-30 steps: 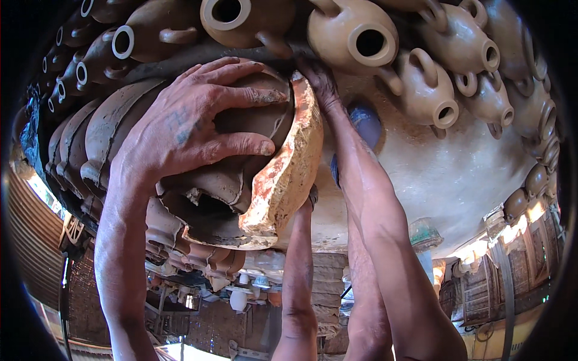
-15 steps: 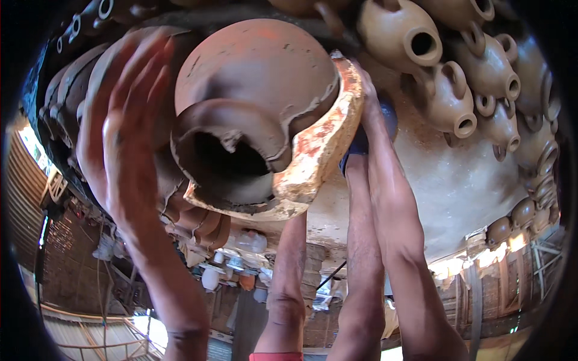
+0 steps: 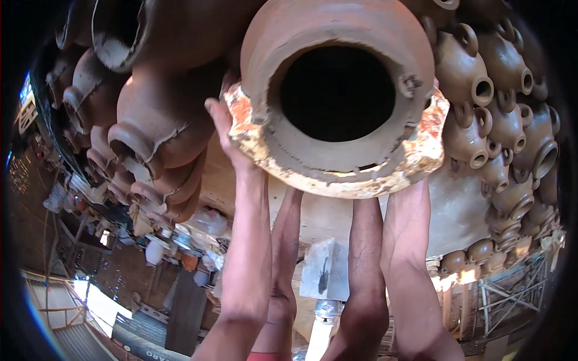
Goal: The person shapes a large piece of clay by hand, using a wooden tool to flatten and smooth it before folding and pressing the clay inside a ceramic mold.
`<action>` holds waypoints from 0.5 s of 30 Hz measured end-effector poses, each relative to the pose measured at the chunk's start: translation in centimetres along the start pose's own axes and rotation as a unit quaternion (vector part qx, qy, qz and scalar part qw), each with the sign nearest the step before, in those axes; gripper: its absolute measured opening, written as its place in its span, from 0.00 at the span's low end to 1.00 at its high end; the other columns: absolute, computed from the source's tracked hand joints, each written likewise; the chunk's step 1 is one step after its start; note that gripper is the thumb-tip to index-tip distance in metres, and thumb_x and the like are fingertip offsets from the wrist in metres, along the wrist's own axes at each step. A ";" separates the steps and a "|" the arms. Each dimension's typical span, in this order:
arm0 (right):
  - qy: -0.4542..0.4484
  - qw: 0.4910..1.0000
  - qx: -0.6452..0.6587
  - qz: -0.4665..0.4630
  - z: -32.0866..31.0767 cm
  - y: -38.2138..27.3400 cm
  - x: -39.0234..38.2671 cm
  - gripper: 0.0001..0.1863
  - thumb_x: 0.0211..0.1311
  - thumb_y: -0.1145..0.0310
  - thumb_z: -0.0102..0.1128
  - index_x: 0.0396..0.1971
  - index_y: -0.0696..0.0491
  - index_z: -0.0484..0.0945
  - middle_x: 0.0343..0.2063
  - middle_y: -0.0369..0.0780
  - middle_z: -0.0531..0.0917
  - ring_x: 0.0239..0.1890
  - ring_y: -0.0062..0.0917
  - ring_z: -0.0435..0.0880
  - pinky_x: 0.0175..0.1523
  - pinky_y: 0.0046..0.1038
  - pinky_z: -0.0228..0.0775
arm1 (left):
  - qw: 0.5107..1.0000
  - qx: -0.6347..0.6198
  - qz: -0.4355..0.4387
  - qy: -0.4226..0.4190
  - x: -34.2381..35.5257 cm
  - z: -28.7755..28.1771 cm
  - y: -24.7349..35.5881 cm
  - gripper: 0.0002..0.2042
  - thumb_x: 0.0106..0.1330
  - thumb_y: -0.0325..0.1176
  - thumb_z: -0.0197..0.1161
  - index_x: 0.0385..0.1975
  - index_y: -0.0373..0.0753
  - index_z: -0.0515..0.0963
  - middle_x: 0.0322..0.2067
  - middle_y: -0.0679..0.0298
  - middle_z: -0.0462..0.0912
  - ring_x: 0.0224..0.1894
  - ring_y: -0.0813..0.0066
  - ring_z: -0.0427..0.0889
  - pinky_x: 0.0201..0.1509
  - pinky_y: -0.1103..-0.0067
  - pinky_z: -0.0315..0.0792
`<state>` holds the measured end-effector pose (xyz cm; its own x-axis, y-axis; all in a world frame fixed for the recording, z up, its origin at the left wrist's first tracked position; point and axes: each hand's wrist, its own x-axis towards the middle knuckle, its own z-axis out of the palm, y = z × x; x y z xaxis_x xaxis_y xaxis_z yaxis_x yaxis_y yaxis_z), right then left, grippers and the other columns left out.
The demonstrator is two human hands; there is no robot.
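Observation:
A large reddish-brown clay pot faces me with its wide, dark mouth. Its lower part sits in a thick, curved off-white mould with red-stained edges. My left hand grips the mould's left side, the thumb showing outside it and the other fingers mostly hidden behind. On the right, my right forearm runs up under the mould, which hides most of that hand. Both arms appear to hold up the mould and pot together.
Clay pots with rough seams crowd the left side. Smaller brown handled jugs stand in rows at the right on a pale floor. My bare legs are between my arms, with a grey block between them.
The mould and pot have shifted right and turned, so the mouth now faces me squarely. My left hand, earlier raised and apart at the left, has come onto the mould's side.

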<state>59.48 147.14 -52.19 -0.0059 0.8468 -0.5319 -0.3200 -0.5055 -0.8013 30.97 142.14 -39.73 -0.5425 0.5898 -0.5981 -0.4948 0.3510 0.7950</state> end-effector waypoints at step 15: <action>0.015 0.992 0.117 0.049 2.1 1.2 -5.9 0.28 0.79 0.54 0.37 0.60 0.60 0.75 0.59 0.47 0.80 0.63 0.36 0.77 0.71 0.38 0.65 | 0.979 -0.168 -0.059 -0.095 3.4 -1.5 -3.1 0.28 0.81 0.59 0.43 0.54 0.37 0.77 0.51 0.59 0.83 0.53 0.67 0.81 0.61 0.71 0.74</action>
<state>57.12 141.88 -49.40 -0.0205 0.7890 -0.6141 -0.5305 -0.5292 -0.6622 29.64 142.01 -44.36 -0.3467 0.6959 -0.6289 -0.7590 0.1857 0.6240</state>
